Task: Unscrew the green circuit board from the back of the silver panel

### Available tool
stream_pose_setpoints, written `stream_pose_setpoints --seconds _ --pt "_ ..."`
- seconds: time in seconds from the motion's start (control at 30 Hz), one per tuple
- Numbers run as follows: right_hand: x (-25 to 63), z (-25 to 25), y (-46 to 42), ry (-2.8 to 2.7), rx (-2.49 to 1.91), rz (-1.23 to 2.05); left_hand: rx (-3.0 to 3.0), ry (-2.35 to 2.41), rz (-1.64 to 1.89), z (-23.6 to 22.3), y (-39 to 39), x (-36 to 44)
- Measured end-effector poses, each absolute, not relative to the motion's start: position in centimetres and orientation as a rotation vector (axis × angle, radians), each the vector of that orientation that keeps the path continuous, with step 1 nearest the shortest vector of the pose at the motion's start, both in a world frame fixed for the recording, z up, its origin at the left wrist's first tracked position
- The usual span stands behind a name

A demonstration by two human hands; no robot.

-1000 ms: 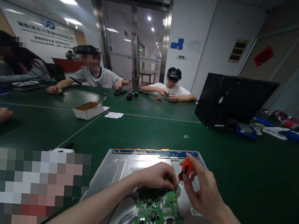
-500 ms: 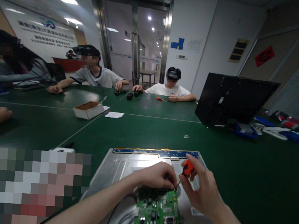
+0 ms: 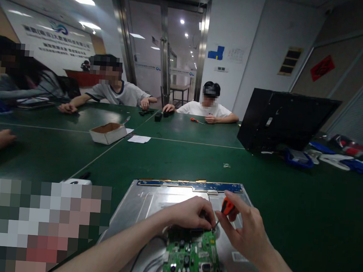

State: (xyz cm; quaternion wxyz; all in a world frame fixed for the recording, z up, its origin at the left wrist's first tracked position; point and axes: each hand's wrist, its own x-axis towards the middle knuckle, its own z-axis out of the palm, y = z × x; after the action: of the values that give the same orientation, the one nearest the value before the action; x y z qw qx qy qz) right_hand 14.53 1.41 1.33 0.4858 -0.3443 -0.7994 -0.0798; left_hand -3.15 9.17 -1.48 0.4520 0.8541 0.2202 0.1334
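A green circuit board [image 3: 192, 252] lies on the silver metal back of a flat panel [image 3: 146, 195]. My right hand [image 3: 249, 228] grips a screwdriver [image 3: 227, 206] by its orange and black handle. Its thin shaft slants down to the board's upper right corner. My left hand [image 3: 191, 213] rests over the board's upper edge, thumb and fingers pinched beside the screwdriver's tip. Whatever those fingers hold is hidden. Along the panel's far edge runs a narrow blue circuit strip [image 3: 190, 185]. Dark cables [image 3: 151, 258] lie left of the green board.
A large black monitor casing [image 3: 282, 122] stands at the back right, beside a blue tray [image 3: 298, 157]. Left of centre are a small open box [image 3: 108, 133] and white paper [image 3: 139, 139]. A small clear bag [image 3: 226, 165] lies beyond the panel. Several people sit around the green table.
The screwdriver's handle has turned a little in my right hand, and those fingers have shifted around it. My left hand stays in place.
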Motion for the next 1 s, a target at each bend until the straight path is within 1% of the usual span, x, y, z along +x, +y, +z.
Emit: stream_pose_setpoints --seconds 0.27,0.57,0.87,1.0 --pt "14.53 1.77 1.24 -1.981 -0.837 -0.094 2.073 0.512 0.342 -1.58 9.10 -3.16" --pt "14.56 1.07 1.42 -1.920 -0.878 -0.242 2.073 0.539 0.335 -1.76 9.18 -3.25" --pt "14.56 1.83 1.27 -1.968 -0.802 -0.102 2.054 0.523 0.327 -1.72 9.15 -3.15" --pt "14.53 1.53 1.24 -1.950 -0.830 -0.148 2.061 0.540 0.317 -1.69 9.12 -3.17"
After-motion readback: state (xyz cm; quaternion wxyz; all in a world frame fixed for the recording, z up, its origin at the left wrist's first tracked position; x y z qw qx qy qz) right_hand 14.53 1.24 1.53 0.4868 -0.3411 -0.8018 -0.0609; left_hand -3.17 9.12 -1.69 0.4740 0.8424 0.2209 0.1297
